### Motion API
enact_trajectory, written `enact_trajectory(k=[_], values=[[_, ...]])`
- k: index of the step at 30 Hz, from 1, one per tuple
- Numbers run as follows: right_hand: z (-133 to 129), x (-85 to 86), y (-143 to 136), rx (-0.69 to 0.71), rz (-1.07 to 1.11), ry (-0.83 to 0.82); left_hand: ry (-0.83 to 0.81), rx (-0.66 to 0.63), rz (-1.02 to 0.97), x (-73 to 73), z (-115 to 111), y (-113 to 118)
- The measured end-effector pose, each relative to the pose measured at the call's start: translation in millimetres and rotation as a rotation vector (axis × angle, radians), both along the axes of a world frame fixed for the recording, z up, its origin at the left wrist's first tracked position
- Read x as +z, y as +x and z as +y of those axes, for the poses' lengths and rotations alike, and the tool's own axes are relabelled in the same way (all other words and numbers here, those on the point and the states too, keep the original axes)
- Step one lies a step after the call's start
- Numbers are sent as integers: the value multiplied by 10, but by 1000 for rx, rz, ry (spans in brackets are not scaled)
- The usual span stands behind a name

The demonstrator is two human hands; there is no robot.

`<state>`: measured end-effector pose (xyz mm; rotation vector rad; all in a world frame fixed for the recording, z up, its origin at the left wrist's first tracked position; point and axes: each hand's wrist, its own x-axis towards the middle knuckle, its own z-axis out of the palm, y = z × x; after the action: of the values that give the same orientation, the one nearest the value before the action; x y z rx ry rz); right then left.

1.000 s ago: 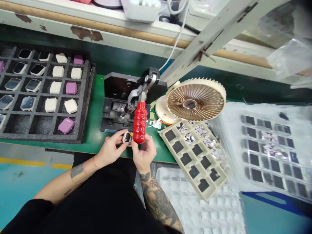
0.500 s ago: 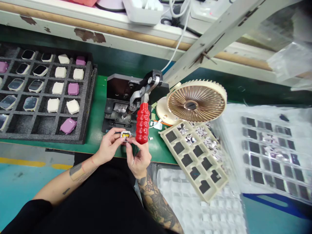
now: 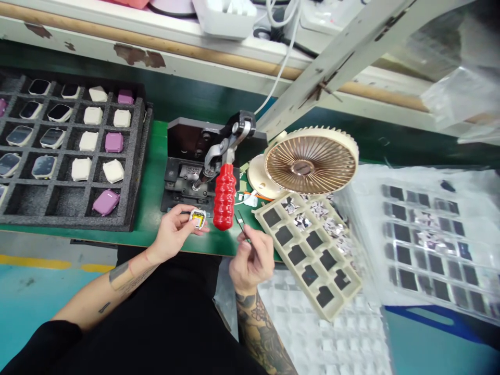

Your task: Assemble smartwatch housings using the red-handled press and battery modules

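My left hand [image 3: 174, 233] is closed on a small pale smartwatch case [image 3: 198, 219], held between thumb and fingers, with yellow and dark parts showing inside. Dark metal tweezers [image 3: 241, 223] are gripped in my right hand [image 3: 253, 259], their tips pointing up and away from me. Between the hands, slightly farther off, hangs the red ribbed handle [image 3: 224, 198] of a toggle press [image 3: 197, 182]. A tiny white bit shows by the tweezer tips; whether they grip it I cannot tell.
A grey foam tray [image 3: 135, 192] with white and purple watch cases stands at left. A beige fan [image 3: 310, 161] stands behind a cream compartment tray [image 3: 289, 250] of black pieces and silvery scraps. Clear plastic trays [image 3: 425, 245] lie at right, below a slanted white post [image 3: 332, 67].
My right hand has left the watch case and moved right with the tweezers, which now show clearly. My left hand still holds the case, its inside more exposed. The view has shifted slightly.
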<state>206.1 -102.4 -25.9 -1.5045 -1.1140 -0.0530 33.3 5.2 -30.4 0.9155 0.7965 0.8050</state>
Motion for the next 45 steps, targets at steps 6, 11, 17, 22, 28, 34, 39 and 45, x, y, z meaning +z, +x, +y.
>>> enact_trajectory(k=[6, 11, 17, 22, 28, 34, 39, 45], values=[[-142, -22, 101, -41, 271, -127, 14, 25, 28, -8, -6, 35], [-19, 41, -97, 62, 504, -69, 23, -22, 54, -14, -1, 74], [172, -13, -319, 180, 433, -20, 23, -41, 113, 3, -35, 72], [226, -119, -321, 184, 341, -64, 42, -42, 122, 20, -69, 71], [302, -105, -307, 166, 608, -101, 78, -63, 85, -15, -81, 48], [248, 2, -373, 347, 806, -141, 129, -60, 36, -71, -53, 14], [102, 75, -334, 289, 688, 3, 141, -11, 42, -87, -56, 41], [202, -48, -237, 146, 628, 17, 117, 7, -24, -38, -51, 5]])
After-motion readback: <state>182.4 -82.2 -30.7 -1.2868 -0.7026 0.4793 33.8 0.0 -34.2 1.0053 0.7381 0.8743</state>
